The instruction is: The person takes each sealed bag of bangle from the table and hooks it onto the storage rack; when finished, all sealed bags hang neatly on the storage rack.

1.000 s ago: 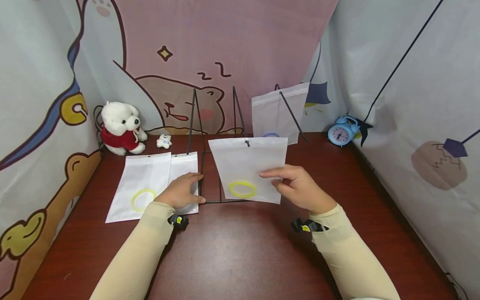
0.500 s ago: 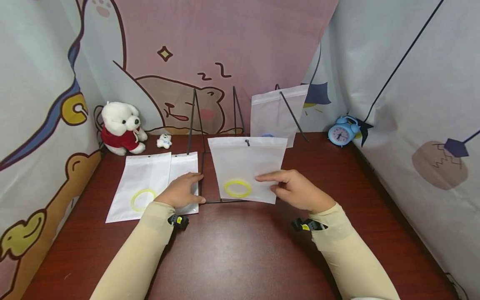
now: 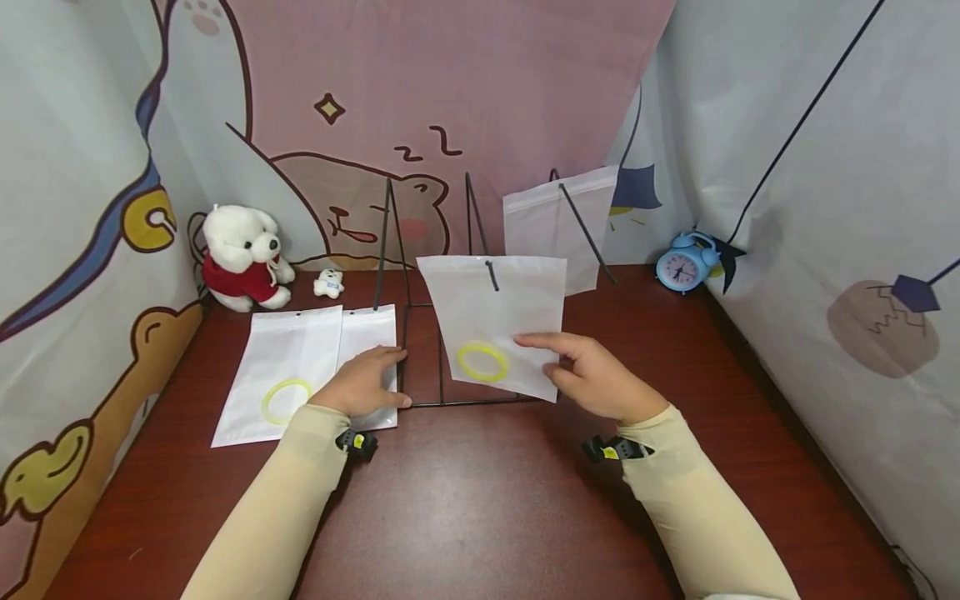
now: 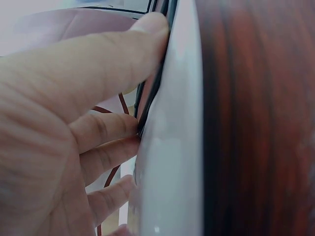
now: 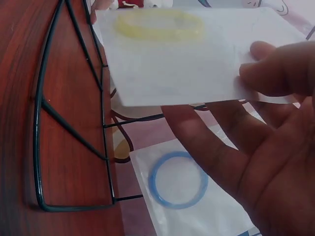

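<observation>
A white zip bag (image 3: 498,312) with a yellow ring (image 3: 482,362) near its bottom hangs from a rod of the black wire rack (image 3: 382,242). The rod's end pokes through the bag's top hole. My right hand (image 3: 600,379) holds its lower right side, index finger and thumb on the front; in the right wrist view other fingers (image 5: 231,123) pass behind. At the rack's left base bar, my left hand (image 3: 363,382) rests with extended fingers (image 4: 110,125) touching the wire. Another zip bag (image 3: 558,225) hangs on the right rod; its blue ring (image 5: 178,180) shows in the right wrist view.
Two white zip bags (image 3: 296,350) overlap flat on the table (image 3: 480,500) at left, partly under my left hand; one has a yellow ring (image 3: 287,402). A white plush dog (image 3: 240,258), a small white figure (image 3: 328,283) and a blue alarm clock (image 3: 682,267) stand at the back.
The zip bag in my right hand swings slightly left, then rises and slides farther back along the rod. More of the rod's end shows in front. My left hand stays put.
</observation>
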Action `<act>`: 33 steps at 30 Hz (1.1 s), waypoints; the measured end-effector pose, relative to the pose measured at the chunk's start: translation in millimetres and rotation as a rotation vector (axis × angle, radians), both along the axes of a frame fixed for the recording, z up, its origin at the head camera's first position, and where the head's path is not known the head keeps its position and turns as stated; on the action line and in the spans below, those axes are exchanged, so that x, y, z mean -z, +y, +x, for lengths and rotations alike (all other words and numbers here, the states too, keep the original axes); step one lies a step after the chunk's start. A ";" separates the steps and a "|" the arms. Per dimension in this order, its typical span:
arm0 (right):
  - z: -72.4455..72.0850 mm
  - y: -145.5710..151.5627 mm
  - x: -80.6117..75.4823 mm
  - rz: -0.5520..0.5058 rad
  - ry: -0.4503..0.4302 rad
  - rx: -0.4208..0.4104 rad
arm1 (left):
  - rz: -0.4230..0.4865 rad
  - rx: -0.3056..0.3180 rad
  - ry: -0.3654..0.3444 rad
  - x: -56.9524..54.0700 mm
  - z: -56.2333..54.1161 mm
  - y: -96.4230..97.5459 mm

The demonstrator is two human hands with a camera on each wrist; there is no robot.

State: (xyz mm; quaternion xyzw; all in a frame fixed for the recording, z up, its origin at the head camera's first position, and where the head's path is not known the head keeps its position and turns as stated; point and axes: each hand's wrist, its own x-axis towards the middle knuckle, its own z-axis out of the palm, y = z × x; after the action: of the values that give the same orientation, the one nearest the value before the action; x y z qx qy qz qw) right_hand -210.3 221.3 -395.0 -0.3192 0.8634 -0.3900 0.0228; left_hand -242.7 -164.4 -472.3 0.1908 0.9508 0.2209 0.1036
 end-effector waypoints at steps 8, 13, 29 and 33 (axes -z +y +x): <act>-1.3 0.5 0.2 -0.030 -0.032 0.049 | 0.007 0.006 0.001 -1.8 0.9 0.7; -2.7 1.2 0.9 -0.097 -0.124 0.047 | 0.006 0.009 0.009 -1.3 0.6 0.6; -6.8 1.2 8.1 -0.150 -0.192 0.024 | -0.001 0.001 -0.004 0.3 -0.3 0.4; -8.5 2.5 10.3 -0.100 -0.140 0.044 | -0.003 0.001 -0.001 0.2 -0.7 0.3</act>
State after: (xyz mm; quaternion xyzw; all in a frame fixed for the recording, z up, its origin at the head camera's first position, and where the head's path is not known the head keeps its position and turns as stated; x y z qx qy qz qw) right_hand -218.9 223.7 -405.3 -0.2729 0.8459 -0.4545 0.0584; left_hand -243.4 -164.1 -472.6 0.1910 0.9510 0.2196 0.1045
